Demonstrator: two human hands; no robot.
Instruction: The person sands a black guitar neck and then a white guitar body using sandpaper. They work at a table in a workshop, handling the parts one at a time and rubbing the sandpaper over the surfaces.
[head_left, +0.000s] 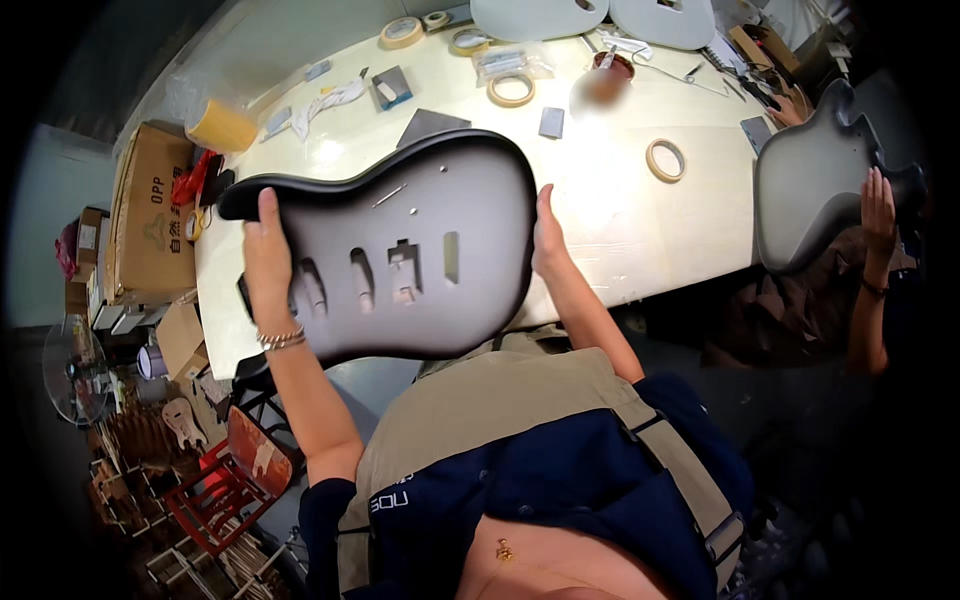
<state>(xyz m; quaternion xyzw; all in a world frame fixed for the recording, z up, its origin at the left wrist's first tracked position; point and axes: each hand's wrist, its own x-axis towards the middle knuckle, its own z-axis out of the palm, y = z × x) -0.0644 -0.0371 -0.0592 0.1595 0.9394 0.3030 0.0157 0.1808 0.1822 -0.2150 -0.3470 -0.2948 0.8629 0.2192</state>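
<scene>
An electric guitar body, grey in the middle and fading to black at the rim, is tilted over the near edge of the table. Several slots and small holes are cut through or into its face. My left hand grips its left end, thumb lying on the face and the other fingers mostly hidden. Against the rounded right edge presses my right hand, its fingers partly hidden behind the rim. The body is held between both hands.
The pale table carries tape rolls, sanding pads and a blurred reddish-brown thing. At right a co-worker's hands hold another guitar body. Cardboard boxes and a red chair stand at left.
</scene>
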